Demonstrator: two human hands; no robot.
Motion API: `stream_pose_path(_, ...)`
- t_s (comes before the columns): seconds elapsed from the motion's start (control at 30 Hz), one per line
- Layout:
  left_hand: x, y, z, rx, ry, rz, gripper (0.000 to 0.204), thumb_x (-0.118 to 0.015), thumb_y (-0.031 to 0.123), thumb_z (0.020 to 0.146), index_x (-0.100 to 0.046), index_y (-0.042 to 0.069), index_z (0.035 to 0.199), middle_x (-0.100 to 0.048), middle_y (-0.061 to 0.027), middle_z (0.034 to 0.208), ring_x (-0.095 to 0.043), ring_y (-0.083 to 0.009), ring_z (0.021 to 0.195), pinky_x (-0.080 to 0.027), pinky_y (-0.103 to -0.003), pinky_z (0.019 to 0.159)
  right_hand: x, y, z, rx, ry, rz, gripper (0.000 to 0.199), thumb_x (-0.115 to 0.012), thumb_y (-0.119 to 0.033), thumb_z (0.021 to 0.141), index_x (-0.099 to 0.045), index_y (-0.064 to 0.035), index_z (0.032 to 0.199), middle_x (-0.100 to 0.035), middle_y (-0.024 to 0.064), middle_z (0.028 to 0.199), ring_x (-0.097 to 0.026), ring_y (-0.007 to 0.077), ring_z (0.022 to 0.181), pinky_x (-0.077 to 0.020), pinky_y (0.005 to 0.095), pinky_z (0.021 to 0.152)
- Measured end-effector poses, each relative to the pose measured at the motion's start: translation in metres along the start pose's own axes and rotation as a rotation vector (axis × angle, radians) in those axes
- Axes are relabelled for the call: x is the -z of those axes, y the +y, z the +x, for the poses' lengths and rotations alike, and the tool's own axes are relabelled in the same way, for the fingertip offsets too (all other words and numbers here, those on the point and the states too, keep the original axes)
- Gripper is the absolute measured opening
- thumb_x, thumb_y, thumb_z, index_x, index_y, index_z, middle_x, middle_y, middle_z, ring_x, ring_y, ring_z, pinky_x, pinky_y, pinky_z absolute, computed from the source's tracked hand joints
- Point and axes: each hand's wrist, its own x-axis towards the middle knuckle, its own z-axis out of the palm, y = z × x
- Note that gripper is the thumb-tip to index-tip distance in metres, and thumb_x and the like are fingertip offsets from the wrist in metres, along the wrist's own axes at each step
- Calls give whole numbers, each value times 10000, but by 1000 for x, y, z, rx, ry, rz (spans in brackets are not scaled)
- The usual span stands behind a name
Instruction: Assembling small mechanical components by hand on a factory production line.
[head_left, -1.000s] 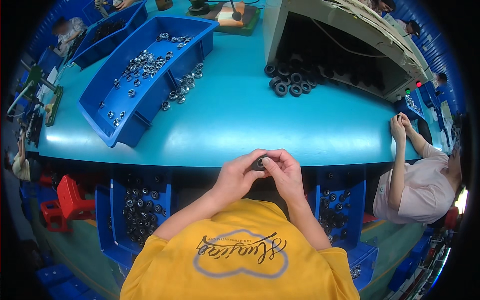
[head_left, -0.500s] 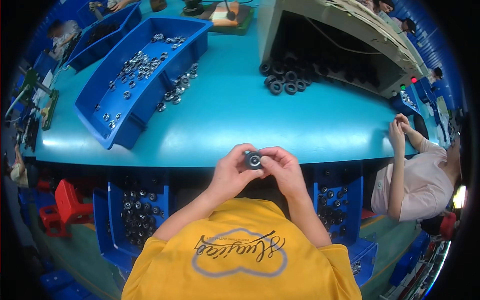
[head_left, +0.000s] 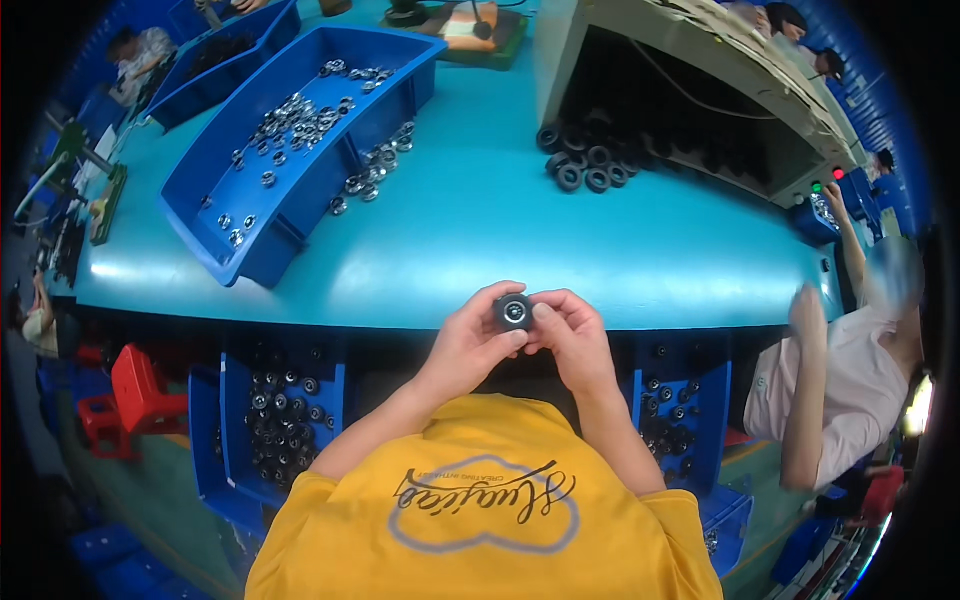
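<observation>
A small black wheel [head_left: 514, 313] with a silvery hub is held up at the front edge of the blue-green table. My left hand [head_left: 468, 342] grips it from the left, fingers behind and thumb below. From the right, my right hand [head_left: 574, 342] pinches its edge with the thumb and bent fingers. The hub side faces up towards me; the wheel's underside is hidden by my fingers. Beyond my hands, loose black tyres [head_left: 597, 181] lie in a heap, and shiny metal hubs [head_left: 300, 122] lie in a long blue bin [head_left: 268, 262].
More hubs [head_left: 368, 178] lie along the bin's right side. A pale box-shaped machine [head_left: 562, 72] with a dark opening stands behind the tyres. Below the table edge, blue bins hold assembled wheels [head_left: 278, 432] left and right. A co-worker [head_left: 835, 385] sits at right; a red stool [head_left: 150, 390] stands at left.
The wheel's hub face has tipped more towards me between my hands. The whole view has shifted slightly. At right, the co-worker's one arm has stretched out towards a small blue bin.
</observation>
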Motion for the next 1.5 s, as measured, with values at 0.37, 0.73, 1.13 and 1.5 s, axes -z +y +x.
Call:
stream_pose_path(0.37,4,5,-11,23,78,103,573,-772,-29,897,-526,38,1410,-661,-48,1162,-649,-117,1045,-554,-286,893,-2,-11,1,46,42,-178,213,-707,-144,1013,-699,13,1157,-700,38,917,-658,83,755,-581,243,666)
stream_pose_path(0.73,205,41,-252,624,545,1669,576,-866,52,707,-663,65,1246,-742,-163,1008,-724,-311,887,-568,-379,830,93,-90,123,434,349,-1090,295,-767,-156,909,-732,-37,1176,-700,70,930,-673,167,759,-565,307,713)
stream_pose_path(1.13,61,29,-94,26,97,669,454,-700,20,949,-599,25,1392,-707,-80,975,-674,-157,865,-551,-289,787,34,-82,65,687,247,-1112,235,-786,-33,854,-745,-88,1079,-619,91,1045,-645,187,796,-536,314,692)
stream_pose_path(1.5,4,-13,-11,192,-205,-531,540,-542,334,1105,-428,44,1546,-611,-77,1277,-605,-194,1204,-513,-388,1049,-20,-12,-47,742,138,-1046,279,-834,21,792,-759,-72,1045,-640,109,1039,-667,222,811,-563,316,704)
